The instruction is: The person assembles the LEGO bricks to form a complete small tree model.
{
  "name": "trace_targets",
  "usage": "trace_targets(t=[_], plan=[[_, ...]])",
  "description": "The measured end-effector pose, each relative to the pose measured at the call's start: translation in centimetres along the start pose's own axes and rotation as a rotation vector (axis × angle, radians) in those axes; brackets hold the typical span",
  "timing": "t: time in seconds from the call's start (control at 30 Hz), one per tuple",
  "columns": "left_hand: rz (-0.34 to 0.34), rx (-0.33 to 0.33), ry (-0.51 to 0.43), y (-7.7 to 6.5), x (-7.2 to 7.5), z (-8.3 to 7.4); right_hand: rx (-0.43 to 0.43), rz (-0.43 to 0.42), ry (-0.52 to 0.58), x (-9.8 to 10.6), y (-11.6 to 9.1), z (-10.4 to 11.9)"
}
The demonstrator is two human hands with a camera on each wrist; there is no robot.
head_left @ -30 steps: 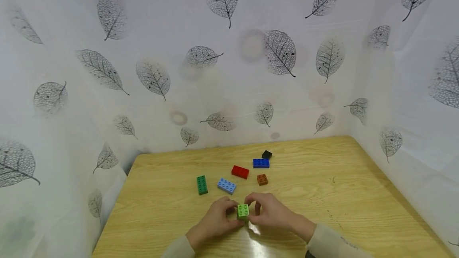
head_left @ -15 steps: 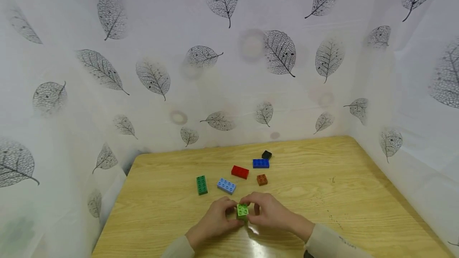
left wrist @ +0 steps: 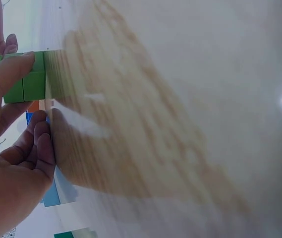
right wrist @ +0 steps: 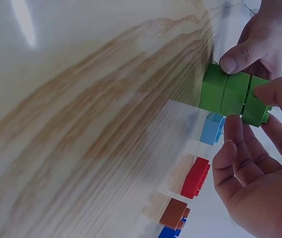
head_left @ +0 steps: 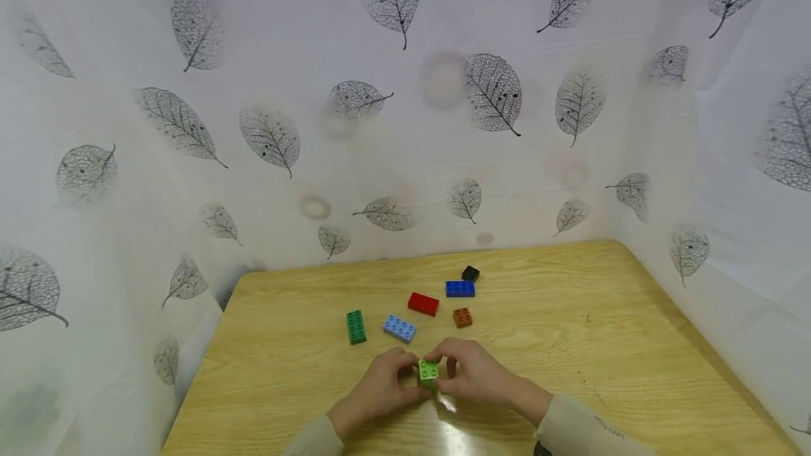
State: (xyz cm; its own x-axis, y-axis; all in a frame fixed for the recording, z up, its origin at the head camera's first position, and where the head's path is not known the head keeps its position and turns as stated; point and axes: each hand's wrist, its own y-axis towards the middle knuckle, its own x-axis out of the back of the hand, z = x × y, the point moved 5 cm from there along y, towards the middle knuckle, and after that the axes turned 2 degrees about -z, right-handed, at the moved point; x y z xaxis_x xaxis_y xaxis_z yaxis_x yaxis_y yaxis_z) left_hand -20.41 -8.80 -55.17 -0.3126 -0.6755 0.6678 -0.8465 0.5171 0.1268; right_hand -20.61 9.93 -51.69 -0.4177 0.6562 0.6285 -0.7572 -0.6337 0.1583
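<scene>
A small upright stack of lime green toy bricks (head_left: 428,374) stands on the table between both hands. In the right wrist view the stack shows three bricks, with a thin gap under the top brick (right wrist: 254,101). My left hand (head_left: 385,384) grips the lower part of the stack from the left, thumb on the near side. From the right, my right hand (head_left: 475,371) pinches the top brick between thumb and index finger, its other fingers loosely curled. The far side of the stack is hidden in the head view.
Beyond the hands lie a dark green brick (head_left: 356,327), a light blue brick (head_left: 400,328), a red brick (head_left: 423,304), a brown brick (head_left: 462,317), a blue brick (head_left: 460,289) and a black brick (head_left: 471,274). Leaf-patterned curtains (head_left: 405,146) surround the wooden table (head_left: 570,315).
My right hand has shifted slightly left, its index finger now over the top brick's far edge. The left hand and the loose bricks look unmoved.
</scene>
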Motion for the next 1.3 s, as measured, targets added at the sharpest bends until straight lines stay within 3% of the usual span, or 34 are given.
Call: trace_targets(t=[0.6,1.0,1.3], plan=[[0.009,0.001,0.001,0.07,0.06,-0.03,-0.027,0.014,0.021,-0.38,-0.03,-0.37],[0.015,0.03,0.012,0.13,-0.09,0.19,-0.065,0.047,-0.035,-0.2,0.29,-0.07],[0.025,0.038,0.001,0.29,-0.16,0.33,-0.076,0.017,0.095,-0.63,0.01,-0.5]])
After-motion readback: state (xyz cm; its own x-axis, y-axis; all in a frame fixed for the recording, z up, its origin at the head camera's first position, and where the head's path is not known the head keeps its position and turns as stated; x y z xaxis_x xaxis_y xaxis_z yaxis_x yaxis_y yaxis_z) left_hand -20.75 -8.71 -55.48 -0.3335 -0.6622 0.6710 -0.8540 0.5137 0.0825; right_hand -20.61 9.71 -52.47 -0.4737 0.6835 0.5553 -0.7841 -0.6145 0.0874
